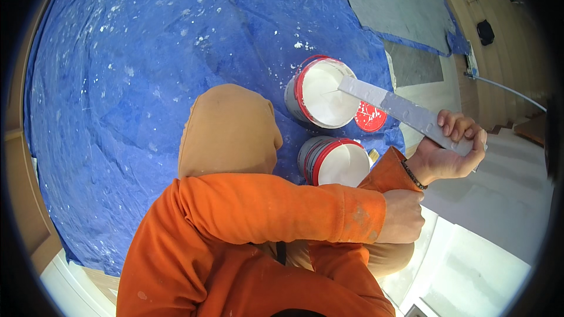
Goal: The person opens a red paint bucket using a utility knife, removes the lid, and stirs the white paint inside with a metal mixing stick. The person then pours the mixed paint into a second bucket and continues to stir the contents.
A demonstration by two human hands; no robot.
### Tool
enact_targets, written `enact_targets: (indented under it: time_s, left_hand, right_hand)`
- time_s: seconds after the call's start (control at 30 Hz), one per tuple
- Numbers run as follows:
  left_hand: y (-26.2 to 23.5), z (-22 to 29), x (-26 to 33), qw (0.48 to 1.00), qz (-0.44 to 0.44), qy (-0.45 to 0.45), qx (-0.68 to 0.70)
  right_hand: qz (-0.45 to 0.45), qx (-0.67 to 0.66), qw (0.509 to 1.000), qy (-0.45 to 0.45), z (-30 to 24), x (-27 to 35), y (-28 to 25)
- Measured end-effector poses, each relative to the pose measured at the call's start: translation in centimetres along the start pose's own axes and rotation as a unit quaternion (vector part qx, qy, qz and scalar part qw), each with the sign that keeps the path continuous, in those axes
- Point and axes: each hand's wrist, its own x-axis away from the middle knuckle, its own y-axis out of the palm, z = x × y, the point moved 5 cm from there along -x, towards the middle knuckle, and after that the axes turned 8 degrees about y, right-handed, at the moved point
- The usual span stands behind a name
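My right hand (449,144) is raised at the right, its fingers wrapped round one end of a long flat grey-white strip (405,110). The strip's whiter far end reaches over the rim of the farther bucket (329,93), which holds white paint-like stuff. Across my body comes my left arm in an orange sleeve. My left hand (401,217) is a fist against my right forearm, closed on the orange right sleeve (383,171) near its cuff; the fingertips are hidden. Just beyond my forearms stands a nearer red-rimmed bucket (341,164) with white contents.
A blue tarp (158,41) with white splashes covers the floor. A red lid (371,117) smeared with white lies beside the farther bucket. Something yellowish (373,155) shows by the nearer one. My tan-clad knee (229,132) is left of the buckets. Stairs (499,29) are at the upper right.
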Motion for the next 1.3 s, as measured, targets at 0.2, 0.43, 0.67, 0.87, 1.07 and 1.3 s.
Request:
enact_targets:
  time_s: [0.2,0.43,0.67,0.87,1.07,1.3]
  left_hand:
    - [0.4,0.0,0.1,1.000,0.016,-0.009,-0.001]
    - [0.3,-0.2,0.1,1.000,0.007,-0.004,-0.009]
    - [0.6,-0.4,0.1,1.000,0.008,-0.019,0.003]
    - [0.6,-0.6,0.4,0.999,-0.003,-0.034,0.010]
    - [0.6,-1.1,0.7,0.998,-0.005,-0.040,0.041]
    - [0.1,-1.3,0.2,0.998,-0.029,-0.018,0.055]
  right_hand:
    - [-0.002,0.006,1.000,-0.001,0.3,0.3,0.3]
    - [-0.009,0.007,1.000,-0.006,0.5,0.1,0.1]
    - [-0.017,0.014,1.000,-0.003,1.1,0.2,0.3]
    - [-0.056,0.021,0.998,-0.004,2.1,0.4,0.5]
    - [-0.094,0.087,0.991,0.036,5.3,0.3,0.3]
    - [-0.272,0.313,0.895,0.163,10.3,-1.0,4.1]
